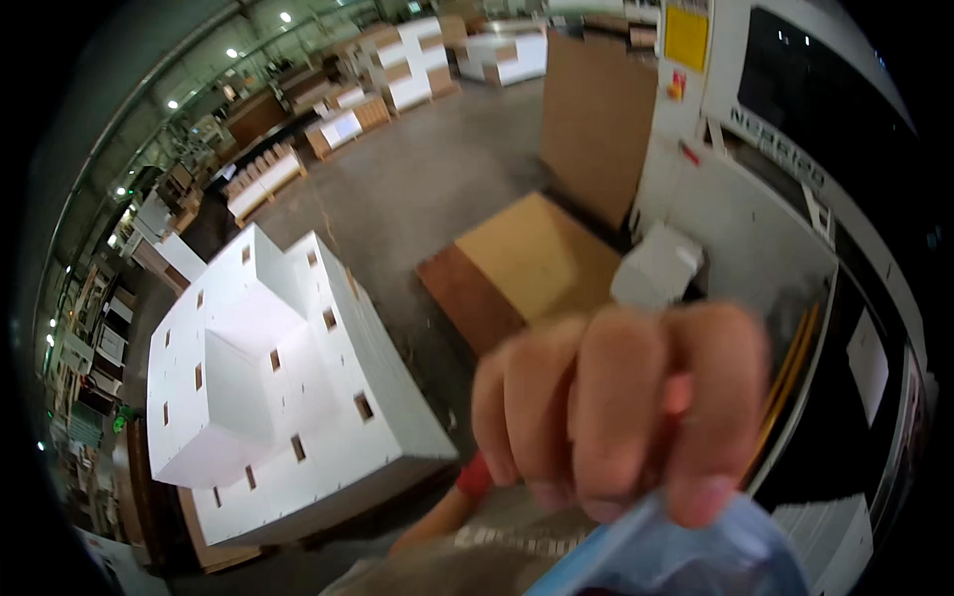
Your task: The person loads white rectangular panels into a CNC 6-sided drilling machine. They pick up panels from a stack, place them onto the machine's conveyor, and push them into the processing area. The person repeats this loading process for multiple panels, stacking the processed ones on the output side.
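Closest to the camera, one hand (616, 407), blurred and very near the lens, has its fingers (720, 417) curled together and pinched on the top edge of a pale blue plastic bag (686, 556) at the lower edge of the view; which hand it is cannot be told. It blocks part of the white machine (755, 189) on the right. Left of it stands a stack of white slotted panels (288, 377) on the concrete floor (417, 179). Beyond lie brown boards (517, 268), then distant pallets of white panels (397, 79).
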Action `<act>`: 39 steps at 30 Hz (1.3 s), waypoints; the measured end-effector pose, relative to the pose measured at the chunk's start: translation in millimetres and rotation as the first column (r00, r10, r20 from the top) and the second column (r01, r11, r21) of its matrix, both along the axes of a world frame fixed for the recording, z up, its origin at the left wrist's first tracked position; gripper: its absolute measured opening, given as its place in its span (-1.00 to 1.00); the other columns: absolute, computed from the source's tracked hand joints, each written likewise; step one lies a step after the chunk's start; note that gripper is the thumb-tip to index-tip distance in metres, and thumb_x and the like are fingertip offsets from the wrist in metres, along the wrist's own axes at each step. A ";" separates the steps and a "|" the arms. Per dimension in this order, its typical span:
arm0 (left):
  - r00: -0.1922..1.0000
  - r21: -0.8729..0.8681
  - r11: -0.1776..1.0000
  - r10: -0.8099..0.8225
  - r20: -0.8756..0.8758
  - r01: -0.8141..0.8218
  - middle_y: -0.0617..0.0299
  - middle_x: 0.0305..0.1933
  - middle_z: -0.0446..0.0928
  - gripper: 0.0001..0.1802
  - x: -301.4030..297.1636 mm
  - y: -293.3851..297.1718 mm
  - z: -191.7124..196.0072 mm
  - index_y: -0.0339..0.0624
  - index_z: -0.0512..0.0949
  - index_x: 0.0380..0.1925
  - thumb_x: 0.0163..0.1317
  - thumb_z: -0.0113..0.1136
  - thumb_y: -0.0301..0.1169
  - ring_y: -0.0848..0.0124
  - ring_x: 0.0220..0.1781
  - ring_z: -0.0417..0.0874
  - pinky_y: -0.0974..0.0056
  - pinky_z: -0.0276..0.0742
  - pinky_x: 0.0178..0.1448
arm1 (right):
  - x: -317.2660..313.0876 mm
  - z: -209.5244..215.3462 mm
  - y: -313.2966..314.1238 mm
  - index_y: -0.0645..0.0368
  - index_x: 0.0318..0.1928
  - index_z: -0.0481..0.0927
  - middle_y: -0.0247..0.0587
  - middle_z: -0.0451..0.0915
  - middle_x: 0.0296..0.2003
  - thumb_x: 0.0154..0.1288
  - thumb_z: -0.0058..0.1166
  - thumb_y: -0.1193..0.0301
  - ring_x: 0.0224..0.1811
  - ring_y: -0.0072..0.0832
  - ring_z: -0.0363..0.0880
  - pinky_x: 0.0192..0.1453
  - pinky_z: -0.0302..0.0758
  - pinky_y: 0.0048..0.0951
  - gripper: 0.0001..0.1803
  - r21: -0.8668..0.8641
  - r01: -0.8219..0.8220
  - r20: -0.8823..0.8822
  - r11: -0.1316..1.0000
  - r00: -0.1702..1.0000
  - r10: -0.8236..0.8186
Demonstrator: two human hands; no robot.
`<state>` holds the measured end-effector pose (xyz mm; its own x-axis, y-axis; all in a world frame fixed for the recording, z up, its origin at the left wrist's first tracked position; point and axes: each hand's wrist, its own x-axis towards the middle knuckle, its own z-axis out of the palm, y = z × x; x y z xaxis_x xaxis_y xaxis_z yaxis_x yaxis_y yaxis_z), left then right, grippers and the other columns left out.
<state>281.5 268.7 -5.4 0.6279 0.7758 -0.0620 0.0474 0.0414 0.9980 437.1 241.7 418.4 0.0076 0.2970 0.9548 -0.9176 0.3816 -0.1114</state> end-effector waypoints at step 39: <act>0.760 -0.563 0.826 0.362 0.540 0.007 0.25 0.14 0.61 -0.45 -6.1 28.3 88.9 -0.22 0.41 0.41 0.51 0.24 -0.28 0.49 0.11 0.63 0.33 0.59 0.17 | -61.9 -78.0 -71.7 0.38 0.09 0.60 0.14 0.61 0.05 0.43 0.10 0.03 0.20 -0.07 0.59 0.32 0.46 -0.13 -0.42 -0.572 0.122 0.283 0.811 0.957 0.056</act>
